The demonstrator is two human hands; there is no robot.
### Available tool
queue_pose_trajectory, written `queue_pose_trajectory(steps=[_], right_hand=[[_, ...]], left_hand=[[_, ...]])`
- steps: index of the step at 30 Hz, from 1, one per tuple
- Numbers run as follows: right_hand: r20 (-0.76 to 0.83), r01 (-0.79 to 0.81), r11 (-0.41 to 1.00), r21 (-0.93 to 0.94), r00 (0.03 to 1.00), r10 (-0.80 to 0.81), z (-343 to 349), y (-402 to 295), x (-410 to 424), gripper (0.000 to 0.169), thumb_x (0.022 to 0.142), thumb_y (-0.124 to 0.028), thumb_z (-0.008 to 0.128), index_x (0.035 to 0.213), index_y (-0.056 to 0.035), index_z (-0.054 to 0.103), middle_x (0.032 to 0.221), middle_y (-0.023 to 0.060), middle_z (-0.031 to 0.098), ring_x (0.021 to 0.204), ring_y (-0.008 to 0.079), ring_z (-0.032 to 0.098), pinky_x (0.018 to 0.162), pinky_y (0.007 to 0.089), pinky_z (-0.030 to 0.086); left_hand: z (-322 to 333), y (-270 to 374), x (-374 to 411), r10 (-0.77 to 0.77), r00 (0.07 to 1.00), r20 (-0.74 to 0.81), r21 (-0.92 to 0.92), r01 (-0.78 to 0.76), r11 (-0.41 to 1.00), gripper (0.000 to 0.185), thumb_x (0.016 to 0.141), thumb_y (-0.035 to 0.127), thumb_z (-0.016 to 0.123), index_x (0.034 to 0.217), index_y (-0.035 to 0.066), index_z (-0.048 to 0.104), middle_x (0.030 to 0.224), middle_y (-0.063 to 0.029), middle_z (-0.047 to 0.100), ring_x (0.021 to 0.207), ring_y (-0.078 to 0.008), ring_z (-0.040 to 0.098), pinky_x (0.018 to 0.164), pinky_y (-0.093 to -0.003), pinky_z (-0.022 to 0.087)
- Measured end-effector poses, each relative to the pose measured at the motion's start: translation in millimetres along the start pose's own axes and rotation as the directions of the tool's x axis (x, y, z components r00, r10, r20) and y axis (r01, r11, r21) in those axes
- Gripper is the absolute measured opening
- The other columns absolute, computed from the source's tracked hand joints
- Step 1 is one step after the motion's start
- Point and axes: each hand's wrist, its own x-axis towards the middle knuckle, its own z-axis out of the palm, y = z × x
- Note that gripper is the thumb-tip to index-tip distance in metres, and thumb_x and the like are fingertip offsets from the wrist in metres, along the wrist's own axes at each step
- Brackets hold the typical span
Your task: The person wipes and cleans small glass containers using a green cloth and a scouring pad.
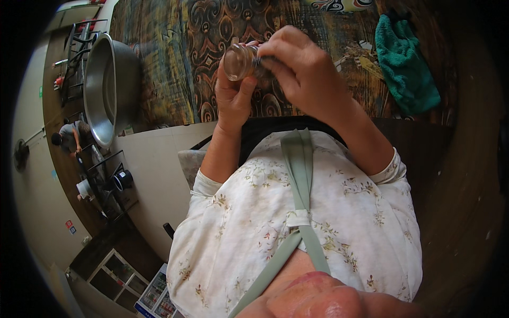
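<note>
My left hand (234, 93) holds a small clear glass vessel (237, 63) above the patterned tabletop, its round end facing me. Its thumb lies along the near side, with the fingers mostly hidden behind the glass. My right hand (296, 59) is at the vessel's right end, its thumb and forefinger drawn together there. A small dark bit (257, 61) shows by these fingertips; whether they grip it or the glass edge cannot be made out. The right fingers are slightly blurred.
A large metal basin (113, 89) stands at the table's left edge. A crumpled teal cloth (405, 67) lies at right, with small scraps (366, 61) beside it. The dark patterned tabletop (167, 79) spans the front. Further left, another person (71, 137) is near black metal frames (101, 179).
</note>
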Motion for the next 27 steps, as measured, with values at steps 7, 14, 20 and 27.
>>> queue_pose_trajectory(steps=[7, 14, 20, 27], right_hand=[[-0.015, -0.033, 0.997, -0.073, 0.999, 0.032, 0.9, 11.7, 2.7, 0.016, 0.092, -0.002, 0.074, 0.107, -0.0017, 0.07, 0.104, 0.0139, 0.068, 0.092, 0.0384, 0.072, 0.079, 0.0438, 0.061], [-0.052, -0.085, 0.995, -0.055, 0.995, 0.082, 5.2, 15.9, -7.8, 0.015, 0.094, -0.002, 0.072, 0.109, -0.0027, 0.069, 0.106, 0.0163, 0.068, 0.094, 0.0394, 0.071, 0.081, 0.0452, 0.059], [0.005, -0.131, 0.991, 0.012, 0.991, 0.13, -4.0, -1.9, -6.7, 0.012, 0.093, -0.002, 0.071, 0.105, -0.0019, 0.07, 0.105, 0.0165, 0.068, 0.094, 0.041, 0.071, 0.081, 0.045, 0.059], [0.016, -0.173, 0.982, -0.076, 0.985, 0.174, -0.7, 19.2, -8.5, 0.014, 0.094, -0.003, 0.069, 0.107, -0.0031, 0.069, 0.106, 0.0169, 0.067, 0.098, 0.042, 0.069, 0.084, 0.0471, 0.058]], left_hand=[[-7.2, -3.1, -1.4, 0.018, 1.0, 0.02, 0.109, -0.02, 0.994, 0.064, 0.107, 0.019, 0.067, 0.161, 0.001, 0.038, 0.158, -0.013, 0.051, 0.143, -0.0234, 0.052, 0.122, -0.0416, 0.039], [-4.1, 0.0, 6.6, 0.016, 0.999, 0.041, 0.034, -0.017, 0.999, 0.064, 0.107, 0.019, 0.067, 0.161, 0.001, 0.037, 0.159, -0.0135, 0.05, 0.144, -0.0242, 0.051, 0.122, -0.0426, 0.04], [3.5, 5.7, 6.9, -0.008, 1.0, 0.006, -0.001, 0.008, 1.0, 0.063, 0.107, 0.019, 0.066, 0.161, 0.001, 0.038, 0.16, -0.02, 0.048, 0.148, -0.0294, 0.048, 0.124, -0.0445, 0.038], [5.1, 1.9, 9.2, 0.038, 0.999, -0.007, -0.045, -0.039, 0.998, 0.06, 0.103, 0.02, 0.073, 0.155, 0.003, 0.046, 0.153, -0.0167, 0.057, 0.139, -0.027, 0.056, 0.122, -0.0429, 0.04]])
